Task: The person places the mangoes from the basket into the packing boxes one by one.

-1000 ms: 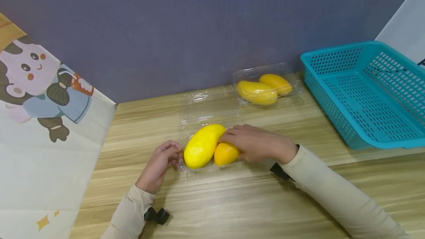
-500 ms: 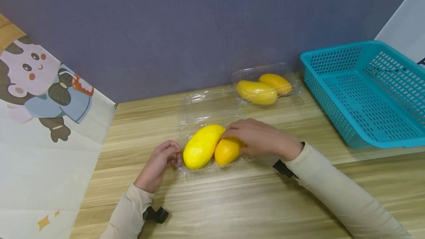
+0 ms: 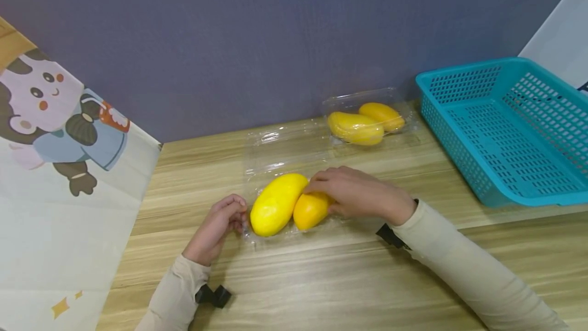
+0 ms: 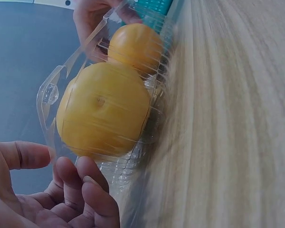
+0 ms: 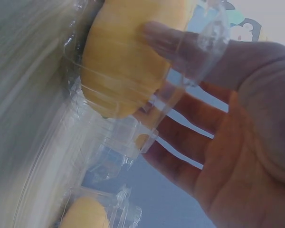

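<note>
A clear plastic clamshell box point(image 3: 287, 143) lies unfolded on the wooden table, its lid half toward the back wall. In its near half sit a large yellow mango point(image 3: 277, 207) and, to its right, a smaller orange-yellow mango point(image 3: 309, 213). My left hand point(image 3: 218, 226) pinches the box's left rim between thumb and fingertips, as the left wrist view shows at the rim point(image 4: 48, 121). My right hand point(image 3: 356, 193) grips the smaller mango from its right side. In the right wrist view the thumb point(image 5: 166, 40) lies over that mango point(image 5: 126, 61), the fingers reaching behind it.
Behind, against the dark wall, stands a second clear box point(image 3: 342, 100) holding two mangoes point(image 3: 356, 127). A turquoise slatted basket point(image 3: 459, 155) is at the right. A cartoon-printed panel point(image 3: 59, 229) borders the table at the left.
The near box and its two mangoes have slid slightly left, along with my left hand. My right hand has shifted a little at the smaller mango, which sits slightly farther left.
</note>
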The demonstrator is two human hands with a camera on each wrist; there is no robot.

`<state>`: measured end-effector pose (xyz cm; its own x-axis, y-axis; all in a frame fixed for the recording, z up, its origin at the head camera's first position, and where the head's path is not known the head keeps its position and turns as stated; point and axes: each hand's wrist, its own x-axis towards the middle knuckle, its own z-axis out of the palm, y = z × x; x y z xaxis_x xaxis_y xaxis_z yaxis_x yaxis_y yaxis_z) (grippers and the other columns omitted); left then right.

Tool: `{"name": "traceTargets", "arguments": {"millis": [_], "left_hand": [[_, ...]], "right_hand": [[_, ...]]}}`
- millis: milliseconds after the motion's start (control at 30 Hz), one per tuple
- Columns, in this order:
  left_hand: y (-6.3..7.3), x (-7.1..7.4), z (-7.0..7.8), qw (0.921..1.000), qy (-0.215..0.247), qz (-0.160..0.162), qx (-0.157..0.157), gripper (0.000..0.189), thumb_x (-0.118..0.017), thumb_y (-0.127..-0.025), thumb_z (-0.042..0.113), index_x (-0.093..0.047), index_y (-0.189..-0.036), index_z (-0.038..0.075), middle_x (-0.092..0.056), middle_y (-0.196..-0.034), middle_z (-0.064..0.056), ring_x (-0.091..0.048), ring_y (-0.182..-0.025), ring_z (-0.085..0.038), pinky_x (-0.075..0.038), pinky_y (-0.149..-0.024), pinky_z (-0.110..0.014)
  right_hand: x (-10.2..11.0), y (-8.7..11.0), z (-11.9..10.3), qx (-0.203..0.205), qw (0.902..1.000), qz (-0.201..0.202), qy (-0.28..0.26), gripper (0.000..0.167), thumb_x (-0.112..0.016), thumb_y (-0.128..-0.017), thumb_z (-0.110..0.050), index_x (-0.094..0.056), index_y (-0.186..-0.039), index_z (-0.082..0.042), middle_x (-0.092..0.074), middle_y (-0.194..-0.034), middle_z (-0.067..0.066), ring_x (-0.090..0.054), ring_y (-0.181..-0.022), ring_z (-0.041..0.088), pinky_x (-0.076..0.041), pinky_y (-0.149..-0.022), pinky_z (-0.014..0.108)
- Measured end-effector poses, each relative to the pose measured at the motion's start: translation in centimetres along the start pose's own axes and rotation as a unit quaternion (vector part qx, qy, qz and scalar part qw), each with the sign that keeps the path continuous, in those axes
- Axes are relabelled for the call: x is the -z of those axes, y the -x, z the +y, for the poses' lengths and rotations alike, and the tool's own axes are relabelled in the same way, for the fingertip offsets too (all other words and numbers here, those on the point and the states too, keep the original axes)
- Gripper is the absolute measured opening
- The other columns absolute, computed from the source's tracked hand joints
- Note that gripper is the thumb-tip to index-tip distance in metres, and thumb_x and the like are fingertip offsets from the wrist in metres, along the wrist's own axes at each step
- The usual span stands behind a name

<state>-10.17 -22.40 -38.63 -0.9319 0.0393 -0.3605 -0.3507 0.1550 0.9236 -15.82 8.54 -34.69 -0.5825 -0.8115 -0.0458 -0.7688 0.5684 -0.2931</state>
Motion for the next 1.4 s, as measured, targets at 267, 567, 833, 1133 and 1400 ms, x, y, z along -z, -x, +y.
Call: {"name": "traceTargets", "arguments": {"millis": [267, 567, 833, 1133, 1400], "left_hand": [[0.0, 0.4, 0.1, 0.9999, -0.012, -0.011, 0.004, 0.01, -0.048, -0.096, 0.011, -0.052, -0.087, 0.011, -0.055, -0.07, 0.001, -0.055, -0.064, -0.015, -0.046, -0.064, -0.029], [0.1, 0.6, 0.4, 0.9995, -0.022, -0.021, 0.012, 0.012, -0.045, -0.099, 0.015, -0.053, -0.091, 0.009, -0.056, -0.074, 0.0, -0.056, -0.068, -0.016, -0.047, -0.066, -0.03], [-0.3, 0.7, 0.1, 0.9996, -0.019, -0.013, 0.019, 0.019, -0.042, -0.101, 0.018, -0.054, -0.091, 0.008, -0.058, -0.075, -0.001, -0.057, -0.068, -0.016, -0.048, -0.065, -0.029], [-2.0, 1.6, 0.8, 0.9997, -0.009, 0.018, 0.014, 0.019, -0.04, -0.103, 0.016, -0.053, -0.1, 0.002, -0.057, -0.076, 0.002, -0.057, -0.067, -0.012, -0.048, -0.062, -0.026], [-5.4, 2.6, 2.2, 0.998, 0.029, 0.056, 0.007, 0.02, -0.041, -0.104, 0.018, -0.049, -0.113, 0.002, -0.055, -0.082, 0.004, -0.056, -0.069, -0.009, -0.048, -0.064, -0.022]], "right_hand": [[-0.2, 0.0, -0.1, 0.007, 0.9999, 0.01, 0.004, 0.057, -0.079, -0.084, -0.012, -0.059, -0.137, -0.02, -0.06, -0.137, 0.003, -0.056, -0.127, 0.026, -0.043, -0.11, 0.047], [0.0, 0.0, 0.0, 0.006, 0.9999, 0.002, -0.014, 0.056, -0.079, -0.085, -0.019, -0.058, -0.137, -0.018, -0.058, -0.139, 0.003, -0.054, -0.13, 0.025, -0.041, -0.112, 0.046], [0.1, -0.1, -0.1, 0.013, 0.9999, -0.003, -0.01, 0.055, -0.078, -0.086, -0.021, -0.059, -0.137, -0.018, -0.059, -0.138, 0.003, -0.055, -0.128, 0.025, -0.043, -0.111, 0.046], [0.0, -0.1, 0.0, 0.011, 0.9999, -0.004, -0.011, 0.054, -0.078, -0.086, -0.021, -0.059, -0.137, -0.019, -0.059, -0.137, 0.002, -0.055, -0.128, 0.025, -0.042, -0.111, 0.046], [0.0, -0.1, 0.1, 0.002, 0.9998, -0.008, -0.019, 0.055, -0.078, -0.086, -0.018, -0.058, -0.138, -0.02, -0.058, -0.139, 0.002, -0.054, -0.13, 0.024, -0.041, -0.113, 0.046]]}}
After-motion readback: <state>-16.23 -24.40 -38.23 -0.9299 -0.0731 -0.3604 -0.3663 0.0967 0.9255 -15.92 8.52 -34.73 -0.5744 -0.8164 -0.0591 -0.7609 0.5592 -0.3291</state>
